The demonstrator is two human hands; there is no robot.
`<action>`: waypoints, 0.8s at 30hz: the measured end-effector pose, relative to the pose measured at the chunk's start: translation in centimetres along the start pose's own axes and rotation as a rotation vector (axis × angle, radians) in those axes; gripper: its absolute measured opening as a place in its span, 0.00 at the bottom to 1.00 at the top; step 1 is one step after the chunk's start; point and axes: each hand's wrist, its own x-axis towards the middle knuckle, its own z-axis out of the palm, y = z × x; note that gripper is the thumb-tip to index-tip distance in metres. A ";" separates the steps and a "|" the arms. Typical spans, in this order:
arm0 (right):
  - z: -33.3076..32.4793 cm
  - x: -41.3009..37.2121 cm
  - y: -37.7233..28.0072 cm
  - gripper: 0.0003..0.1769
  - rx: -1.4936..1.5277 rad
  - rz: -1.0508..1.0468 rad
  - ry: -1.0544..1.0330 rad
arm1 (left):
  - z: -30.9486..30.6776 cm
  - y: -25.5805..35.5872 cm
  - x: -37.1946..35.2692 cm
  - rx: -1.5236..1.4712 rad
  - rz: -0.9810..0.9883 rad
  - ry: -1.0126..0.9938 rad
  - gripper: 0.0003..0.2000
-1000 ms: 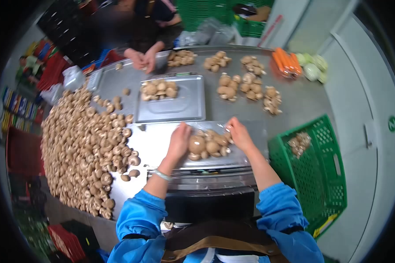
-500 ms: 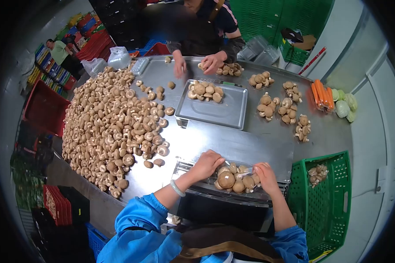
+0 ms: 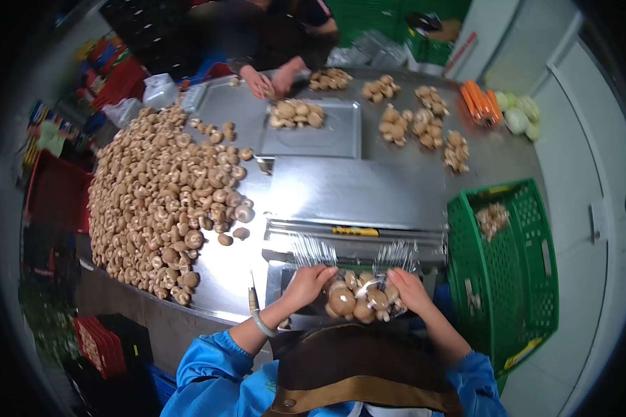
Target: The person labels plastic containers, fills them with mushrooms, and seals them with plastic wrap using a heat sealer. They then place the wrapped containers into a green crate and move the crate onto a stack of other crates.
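My left hand [image 3: 309, 286] pinches the left side of a sheet of clear plastic wrap [image 3: 395, 257]. The right side of that wrap is between the closed fingers of my right hand [image 3: 410, 290]. Between my hands, close to my apron, is a pack of shiitake mushrooms [image 3: 360, 300] with film over it. Stretched, creased film runs from both hands to the metal wrapping station [image 3: 355, 243] in front. A knife [image 3: 253, 295] lies beside my left forearm.
A large mushroom heap [image 3: 160, 201] covers the table's left side. Ahead, a scale [image 3: 341, 139] bears mushrooms, near a co-worker's hands [image 3: 271, 82]. Mushroom bunches [image 3: 428, 128], carrots [image 3: 481, 103] and green vegetables [image 3: 518, 118] lie back right. A green crate [image 3: 518, 278] holds a mushroom pack.
Both my hands have drawn the mushroom pack towards my body, stretching film out behind it. The view has tilted down. The co-worker's hands have come together by the scale.
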 end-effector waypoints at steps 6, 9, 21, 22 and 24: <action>3.2 -0.2 5.8 0.20 -0.065 0.068 0.270 | 3.7 -3.7 -0.7 0.429 0.045 0.216 0.16; 2.1 -2.4 5.1 0.15 0.110 0.273 0.226 | 3.1 -5.0 -2.4 0.156 0.018 0.275 0.11; 2.4 -7.5 5.2 0.07 1.000 0.095 0.392 | 2.5 -6.6 -3.0 -0.262 0.079 0.336 0.06; 1.5 -9.4 4.2 0.08 1.032 0.086 0.457 | 1.8 -5.8 -3.3 -0.276 0.100 0.327 0.06; 0.3 -13.4 3.7 0.08 1.033 0.099 0.596 | 1.3 -4.1 -3.5 -0.170 0.121 0.287 0.05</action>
